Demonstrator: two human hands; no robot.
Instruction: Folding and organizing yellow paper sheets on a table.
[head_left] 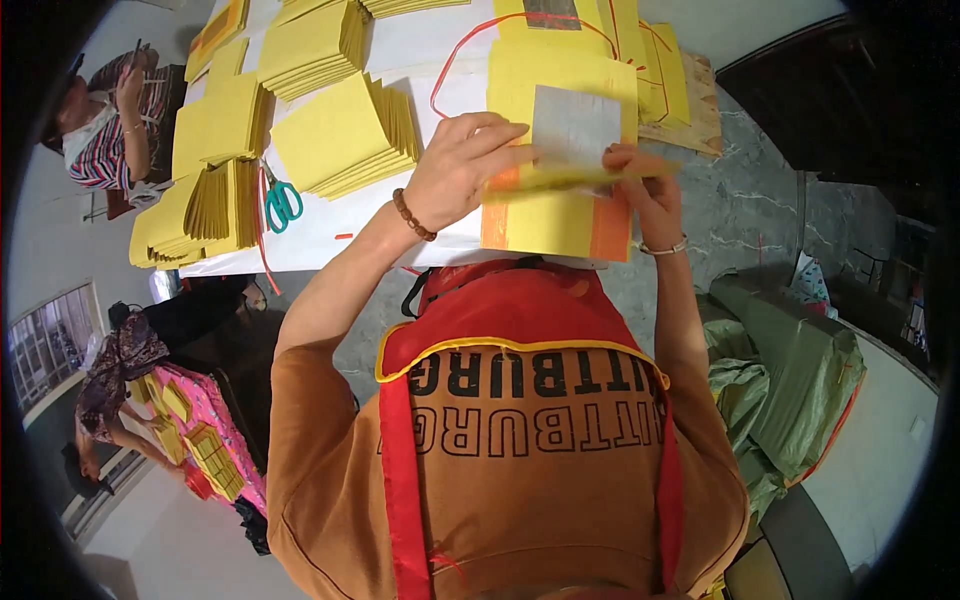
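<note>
We worked at a white table (335, 218).
At the table's near edge lay orange-banded yellow paper (550, 230); above it, our right hand (652, 192) pinched a blurred yellow sheet (560, 181); whether our left hand's (460, 167) outstretched fingers gripped it, we couldn't tell.

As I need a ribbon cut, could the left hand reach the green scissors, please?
Probably yes: the scissors lie left of the left hand, largely uncovered, though that hand seems occupied with a yellow sheet.

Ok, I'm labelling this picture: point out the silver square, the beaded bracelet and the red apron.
Silver square (577, 124): head view, on its upper face.
Beaded bracelet (407, 218): head view, on its middle beads.
Red apron (515, 308): head view, on its red cloth.
</note>
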